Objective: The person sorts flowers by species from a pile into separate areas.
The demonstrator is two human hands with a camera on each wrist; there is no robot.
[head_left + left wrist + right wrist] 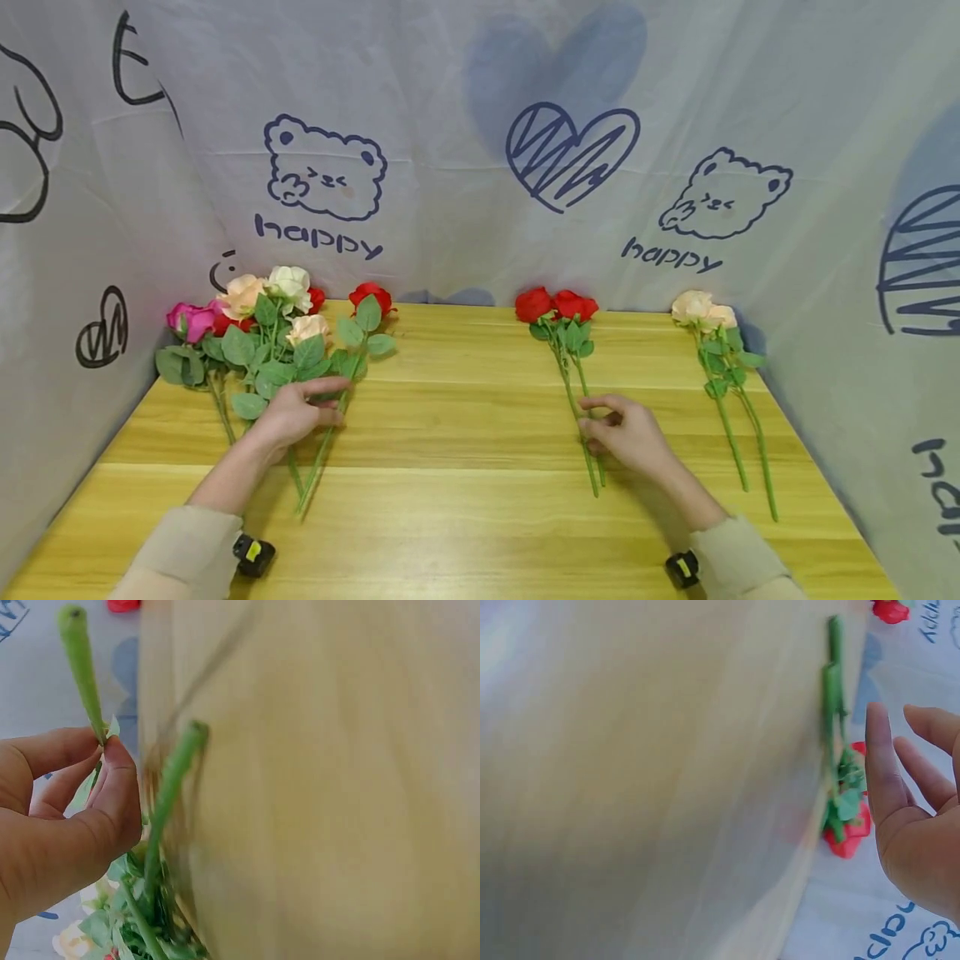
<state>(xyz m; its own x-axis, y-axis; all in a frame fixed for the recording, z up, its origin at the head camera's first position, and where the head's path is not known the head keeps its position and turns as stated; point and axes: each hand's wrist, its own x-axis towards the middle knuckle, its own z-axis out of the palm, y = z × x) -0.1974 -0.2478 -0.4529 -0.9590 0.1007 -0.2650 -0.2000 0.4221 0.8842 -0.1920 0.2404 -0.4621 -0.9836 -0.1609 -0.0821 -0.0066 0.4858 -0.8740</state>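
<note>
One red rose (372, 297), full-headed and apparently of artificial fabric on a slim green plastic-looking stem, is what I have in the left hand (298, 414). It slants along the right side of a leafy pile of magenta, red, peach and white roses (238, 346) on the yellow wood-grain table (450, 433). I expect it to be light, the stem fairly stiff but a little springy, the petals and leaves soft and easily caught on neighbouring foliage. I would take hold of the bare stem below the leaves, where it should slip little, and spare the bloom.

My left grip is a fingertip pinch on that stem, thumb against finger, clear in the left wrist view; the stem's cut end seems raised off the wood. That forearm reaches forward and inward.

The right hand (628, 433) is beside the lower stems of two red roses (533, 305), which lie side by side with their heads at the table's far edge. In the right wrist view I see its fingers parted, pinching nothing. Its forearm angles in from the near right, well left of a pair of pale peach roses (712, 317).
</note>
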